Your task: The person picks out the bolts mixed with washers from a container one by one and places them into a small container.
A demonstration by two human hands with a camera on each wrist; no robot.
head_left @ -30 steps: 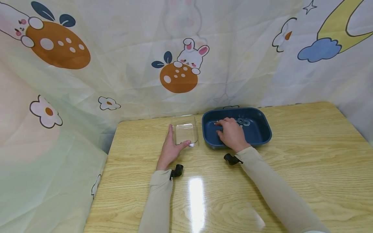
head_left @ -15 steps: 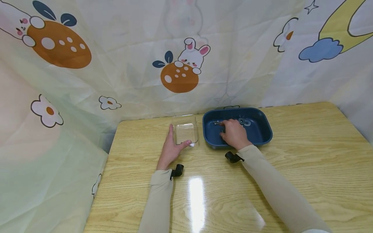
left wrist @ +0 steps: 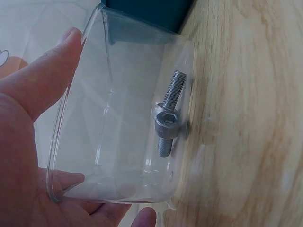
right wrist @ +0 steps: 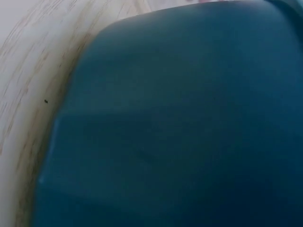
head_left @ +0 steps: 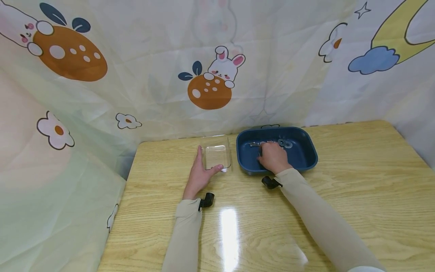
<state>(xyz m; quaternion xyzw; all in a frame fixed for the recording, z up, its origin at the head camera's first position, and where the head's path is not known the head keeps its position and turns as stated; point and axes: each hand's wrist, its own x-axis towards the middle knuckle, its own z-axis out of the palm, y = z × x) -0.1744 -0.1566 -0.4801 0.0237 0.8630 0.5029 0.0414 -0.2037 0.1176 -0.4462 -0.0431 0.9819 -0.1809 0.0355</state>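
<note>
My left hand (head_left: 199,176) holds a clear plastic box (head_left: 217,151) at its near left corner, the thumb along the near side and the fingers along the left. Inside the box, in the left wrist view, lie socket head bolts (left wrist: 166,124), one across another. My right hand (head_left: 273,156) reaches down into a blue tray (head_left: 307,160), its fingers bent toward the bottom. What its fingertips touch is hidden. Left of this hand in the tray are silvery bolts (head_left: 253,144); beyond it lie grey washers (head_left: 284,143). Only the tray's blue wall (right wrist: 165,118) fills the right wrist view.
Box and tray stand side by side near the back edge of a wooden table (head_left: 163,181). A printed cloth (head_left: 153,75) hangs right behind them. A small white piece (head_left: 224,170) shows at the box's near edge.
My right hand has shifted slightly right and lower inside the tray, uncovering more of the bolts at left. The left hand and the clear box stay where they were.
</note>
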